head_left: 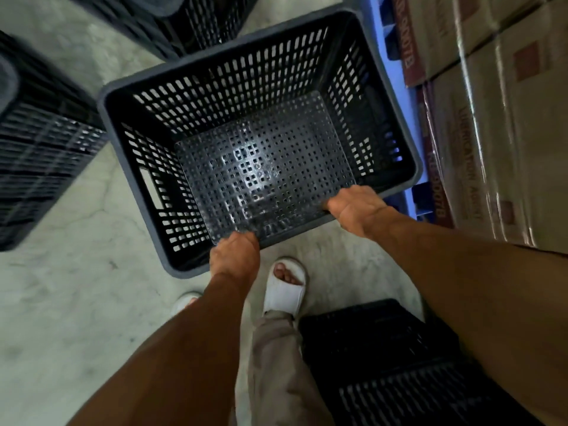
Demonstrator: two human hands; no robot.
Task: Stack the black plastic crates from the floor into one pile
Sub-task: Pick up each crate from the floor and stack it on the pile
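A black plastic crate (239,87) with slotted walls and a perforated bottom fills the middle of the view, open side up and empty. Both my hands grip its near rim: my left hand (235,256) at the near left part, my right hand (356,210) at the near right part, fingers curled over the edge. Whether the crate rests on the floor or hangs above it I cannot tell. Other black crates lie around: one at the left (40,149), one at the top (172,23), one at the bottom right (399,364) beside my legs.
Wrapped cardboard boxes (498,118) are piled on a blue pallet (396,41) along the right side. The pale concrete floor (76,287) shows at lower left. My feet in white slippers (285,290) stand just behind the crate.
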